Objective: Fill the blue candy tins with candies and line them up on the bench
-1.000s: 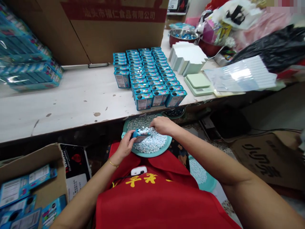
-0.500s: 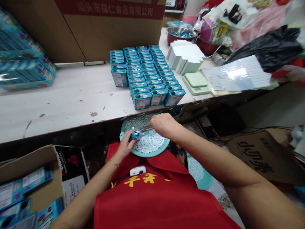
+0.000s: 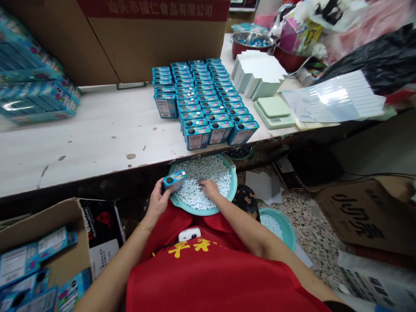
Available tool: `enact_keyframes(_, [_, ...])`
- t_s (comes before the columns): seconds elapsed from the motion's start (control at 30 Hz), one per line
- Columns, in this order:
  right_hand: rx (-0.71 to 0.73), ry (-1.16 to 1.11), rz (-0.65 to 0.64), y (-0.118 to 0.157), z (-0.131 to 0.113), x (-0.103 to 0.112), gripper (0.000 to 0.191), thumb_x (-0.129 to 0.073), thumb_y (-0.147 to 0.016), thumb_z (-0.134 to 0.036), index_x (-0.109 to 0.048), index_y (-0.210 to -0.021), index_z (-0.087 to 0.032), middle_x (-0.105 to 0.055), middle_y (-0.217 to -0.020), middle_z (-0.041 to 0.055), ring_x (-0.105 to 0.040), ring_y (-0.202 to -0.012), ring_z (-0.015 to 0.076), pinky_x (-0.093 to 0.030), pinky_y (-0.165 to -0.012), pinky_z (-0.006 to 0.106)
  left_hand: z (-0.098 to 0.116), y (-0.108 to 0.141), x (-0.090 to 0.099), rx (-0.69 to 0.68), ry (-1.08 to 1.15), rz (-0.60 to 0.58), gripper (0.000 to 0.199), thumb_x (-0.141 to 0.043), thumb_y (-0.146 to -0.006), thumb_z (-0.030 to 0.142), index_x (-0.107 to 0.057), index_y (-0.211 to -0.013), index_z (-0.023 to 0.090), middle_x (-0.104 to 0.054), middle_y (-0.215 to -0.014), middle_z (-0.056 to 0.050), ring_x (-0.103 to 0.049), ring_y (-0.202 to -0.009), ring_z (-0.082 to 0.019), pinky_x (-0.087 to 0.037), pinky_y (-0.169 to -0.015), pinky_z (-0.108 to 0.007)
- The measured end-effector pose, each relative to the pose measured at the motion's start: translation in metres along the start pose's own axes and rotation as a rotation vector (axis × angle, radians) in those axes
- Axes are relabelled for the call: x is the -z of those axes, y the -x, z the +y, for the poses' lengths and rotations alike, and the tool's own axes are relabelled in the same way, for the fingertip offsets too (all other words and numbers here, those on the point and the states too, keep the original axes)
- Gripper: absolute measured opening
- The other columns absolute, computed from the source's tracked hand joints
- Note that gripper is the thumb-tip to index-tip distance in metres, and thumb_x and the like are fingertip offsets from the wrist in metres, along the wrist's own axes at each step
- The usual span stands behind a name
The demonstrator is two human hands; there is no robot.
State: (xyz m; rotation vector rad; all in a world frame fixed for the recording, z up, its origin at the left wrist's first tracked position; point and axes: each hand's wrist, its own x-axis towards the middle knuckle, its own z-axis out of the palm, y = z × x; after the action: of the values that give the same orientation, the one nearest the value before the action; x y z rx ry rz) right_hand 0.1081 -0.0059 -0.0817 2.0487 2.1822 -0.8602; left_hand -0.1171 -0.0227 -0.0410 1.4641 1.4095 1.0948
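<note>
My left hand (image 3: 158, 200) is closed around a small blue box (image 3: 174, 181), tilted, at the left rim of a teal basin (image 3: 233, 182). A white pellet rests on the box's printed top. The basin sits on my lap and is filled with small white and pale-blue pellets (image 3: 198, 197). Among these pellets is my right hand (image 3: 210, 190), its fingers curled and the tips partly hidden. What they hold cannot be made out.
Rows of blue boxes (image 3: 208, 104) stand on the white table (image 3: 81, 143). Beside them are a stack of white card (image 3: 258, 71) and a pale-green scale (image 3: 274, 110). An open carton (image 3: 65, 255) with blue boxes is at lower left; a second teal basin (image 3: 289, 232) stands at right.
My right hand has moved from above the box, where it held a slim metal tool, down into the pellets. The metal tool no longer shows. My left hand has shifted the box slightly left.
</note>
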Motion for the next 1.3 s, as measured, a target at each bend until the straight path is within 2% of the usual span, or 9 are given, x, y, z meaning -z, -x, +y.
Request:
enact_keyframes(0.17, [0.075, -0.155, 0.025, 0.001, 0.021, 0.019, 0.030, -0.047, -0.082, -0.014, -0.066, -0.103, -0.023, -0.067, -0.103, 0.0001, -0.059, -0.096, 0.0138, -0.044, -0.081, 0.023, 0.001, 0.000, 0.009, 0.022, 0.053, 0.059, 0.042, -0.056, -0.074, 0.031, -0.048, -0.113, 0.018, -0.057, -0.107, -0.008, -0.055, -0.099, -0.020, -0.041, -0.092, -0.037])
enact_keyframes(0.3, [0.199, -0.282, 0.093, 0.019, 0.033, 0.066, 0.025, -0.052, -0.078, -0.012, -0.068, -0.096, -0.019, -0.068, -0.096, 0.0031, -0.060, -0.091, 0.0150, -0.044, -0.080, 0.024, 0.006, -0.003, 0.007, -0.018, -0.020, 0.072, 0.041, -0.057, -0.074, 0.032, -0.048, -0.112, 0.018, -0.057, -0.106, -0.007, -0.054, -0.098, -0.020, -0.041, -0.091, -0.036])
enact_keyframes(0.4, [0.275, -0.291, 0.128, 0.034, 0.025, 0.106, 0.023, -0.053, -0.077, -0.013, -0.070, -0.092, -0.019, -0.069, -0.090, 0.0036, -0.060, -0.086, 0.0152, -0.043, -0.076, 0.024, 0.011, -0.005, -0.006, -0.042, -0.087, 0.022, 0.039, -0.054, -0.075, 0.031, -0.048, -0.111, 0.017, -0.057, -0.106, -0.007, -0.054, -0.099, -0.020, -0.040, -0.092, -0.036])
enact_keyframes(0.53, [0.308, -0.048, 0.085, 0.048, -0.005, 0.147, 0.028, -0.048, -0.079, -0.015, -0.069, -0.094, -0.025, -0.069, -0.093, 0.0024, -0.060, -0.091, 0.0164, -0.042, -0.074, 0.023, 0.015, -0.003, -0.028, -0.092, -0.174, -0.065, 0.037, -0.049, -0.077, 0.026, -0.048, -0.113, 0.016, -0.056, -0.110, -0.009, -0.052, -0.103, -0.021, -0.039, -0.093, -0.036])
enact_keyframes(0.67, [0.248, 0.344, -0.008, 0.058, -0.042, 0.169, 0.030, -0.045, -0.076, -0.012, -0.069, -0.089, -0.023, -0.068, -0.092, 0.0076, -0.061, -0.091, 0.0210, -0.043, -0.073, 0.027, 0.015, -0.001, -0.040, -0.154, -0.231, -0.086, 0.037, -0.048, -0.076, 0.022, -0.048, -0.113, 0.018, -0.055, -0.111, -0.009, -0.051, -0.105, -0.021, -0.038, -0.094, -0.038])
enact_keyframes(0.87, [0.285, 0.541, 0.006, 0.069, -0.079, 0.179, 0.031, -0.038, -0.083, -0.015, -0.065, -0.099, -0.012, -0.065, -0.095, 0.0179, -0.061, -0.091, 0.0215, -0.044, -0.078, 0.030, 0.015, -0.003, -0.041, -0.196, -0.262, -0.097, 0.036, -0.048, -0.074, 0.018, -0.049, -0.110, 0.020, -0.053, -0.110, -0.008, -0.049, -0.106, -0.021, -0.037, -0.095, -0.040])
enact_keyframes(1.03, [0.341, 0.522, 0.063, 0.074, -0.084, 0.182, 0.031, -0.036, -0.083, -0.014, -0.065, -0.092, -0.012, -0.066, -0.090, 0.0163, -0.062, -0.086, 0.0217, -0.046, -0.073, 0.029, 0.014, -0.006, -0.042, -0.211, -0.266, -0.088, 0.036, -0.048, -0.074, 0.018, -0.048, -0.110, 0.018, -0.053, -0.109, -0.009, -0.049, -0.104, -0.021, -0.038, -0.094, -0.038])
enact_keyframes(1.17, [0.258, 0.492, 0.089, 0.075, -0.043, 0.176, 0.029, -0.037, -0.082, -0.012, -0.064, -0.091, -0.017, -0.065, -0.093, 0.0124, -0.061, -0.088, 0.0206, -0.045, -0.072, 0.027, 0.016, -0.006, -0.035, -0.187, -0.254, -0.041, 0.034, -0.049, -0.075, 0.019, -0.048, -0.109, 0.017, -0.053, -0.106, -0.009, -0.050, -0.102, -0.020, -0.038, -0.093, -0.037])
enact_keyframes(1.3, [0.013, 0.397, -0.034, 0.059, 0.013, 0.131, 0.033, -0.037, -0.080, -0.007, -0.065, -0.095, -0.017, -0.063, -0.100, 0.0123, -0.059, -0.094, 0.0208, -0.044, -0.077, 0.028, 0.016, -0.005, -0.020, -0.143, -0.227, -0.001, 0.033, -0.050, -0.077, 0.022, -0.048, -0.110, 0.018, -0.054, -0.106, -0.007, -0.052, -0.100, -0.019, -0.040, -0.092, -0.036])
